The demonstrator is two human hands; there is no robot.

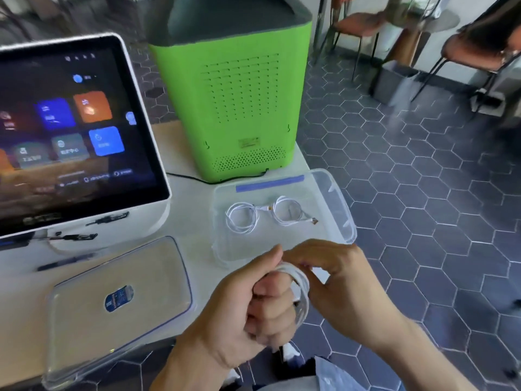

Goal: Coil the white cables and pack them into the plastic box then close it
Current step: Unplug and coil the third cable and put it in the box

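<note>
Your table point(186, 221) runs out of view at the left and near edges; on it stand one touchscreen point(70, 131), its left part cut off and its icons too blurred to read, and one green machine point(236, 108), whose dark top leaves the view; a black cord point(194, 178) passes from behind the screen to the machine's base. Beyond the table the chairs point(479, 49) are smeared by motion and hard to make out.

One lid point(118, 303) lies flat at the near left of the table, its near corner overhanging the edge, a blue sticker at its middle that you cannot read; one clear box point(335, 201) sits open at the table's right edge, a blue strip along its far rim, its near wall partly hidden behind your hands.

Inside the box lie two coiled cables, side by side and just touching: the left coil point(242, 217) and the right coil point(287, 211), whose plug points right.

A third cable point(301, 289) is in your hands, in front of the box and off the table's edge: your left hand point(253, 303) is clenched round its loops; your right hand point(338, 280) pinches the coil from the other side, its fingertips hidden behind the loops; where the cable's ends lie cannot be told.
</note>
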